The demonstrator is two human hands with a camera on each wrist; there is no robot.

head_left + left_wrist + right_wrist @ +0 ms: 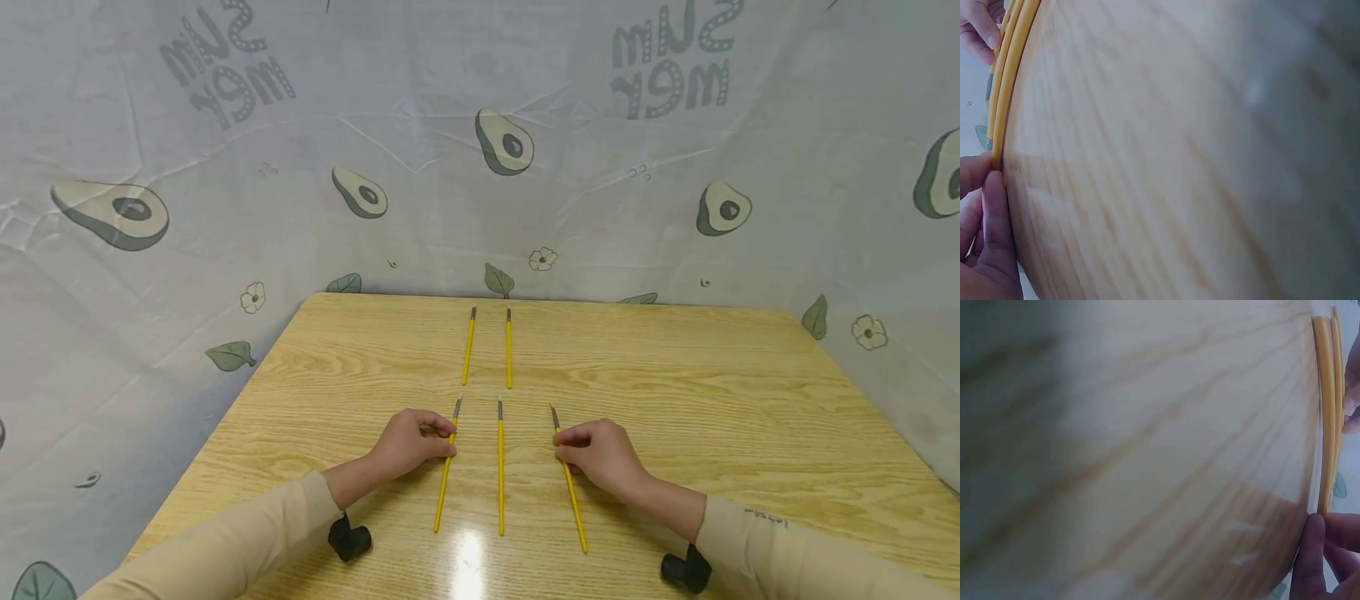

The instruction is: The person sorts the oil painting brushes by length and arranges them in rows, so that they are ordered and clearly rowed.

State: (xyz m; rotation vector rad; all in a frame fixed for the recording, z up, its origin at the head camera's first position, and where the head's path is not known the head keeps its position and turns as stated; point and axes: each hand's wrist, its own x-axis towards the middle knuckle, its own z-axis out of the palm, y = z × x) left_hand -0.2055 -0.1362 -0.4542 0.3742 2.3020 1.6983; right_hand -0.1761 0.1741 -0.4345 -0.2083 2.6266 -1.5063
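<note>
Yellow-handled paintbrushes lie on the wooden table. My left hand [415, 442] pinches the left front paintbrush [445, 487] near its grey ferrule, between thumb and fingers. With thumb and fingertips, my right hand [602, 454] pinches the right front paintbrush [576, 508] just below its ferrule; this one slants, its tip leaning left. Between the hands a middle paintbrush [501, 475] lies nearly straight, touched by neither hand. In the left wrist view, thumb and fingers meet on a yellow handle [1002, 125]. The right wrist view has fingertips at another handle [1325, 425].
Farther back, two more paintbrushes [468, 346] [509, 350] lie side by side, bristle ends toward the far edge. The wooden table [675, 367] ends at a pale cloth [420, 233] printed with avocados. Black wrist camera mounts [350, 540] hang under both forearms.
</note>
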